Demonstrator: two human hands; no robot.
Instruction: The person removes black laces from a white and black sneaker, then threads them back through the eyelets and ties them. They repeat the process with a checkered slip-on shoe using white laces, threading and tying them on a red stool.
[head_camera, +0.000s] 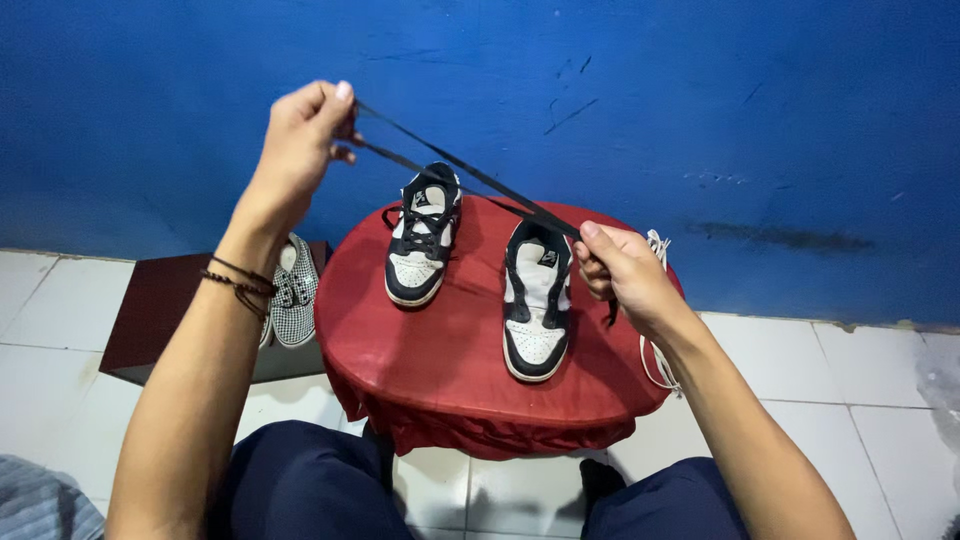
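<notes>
Behind everything, a blue wall (700, 120), scuffed and marked with a dark streak low on the right. Beneath it, a floor of white tiles (870, 420). At the centre, a round table under a red cloth (440, 370), close in front of dark blue trousered knees (300, 480). To the left of the table, a low dark-brown box (150, 320), and propped at its right edge a checked slip-on shoe (293, 295).

On the red cloth, two black-and-white sneakers, toes toward the camera. The left sneaker (422, 250) laced in black, set further back. The right sneaker (537, 305) without lace, tongue open, just beside the right hand. Over the table's right rim, a loose white lace (657, 350) hanging down.

Above the shoes, a black lace (470, 175) stretched taut, doubled into two strands running diagonally from upper left to lower right, well clear of the cloth and passing over the gap between the sneakers.

Left hand (300, 140) raised high before the wall, closed, pinching the upper end of the black lace between thumb and fingertips. Around that wrist, dark beaded bracelets (240, 280). Right hand (625, 270) lower, at the table's right side, closed as well, gripping the lace's lower end between thumb and forefinger.
</notes>
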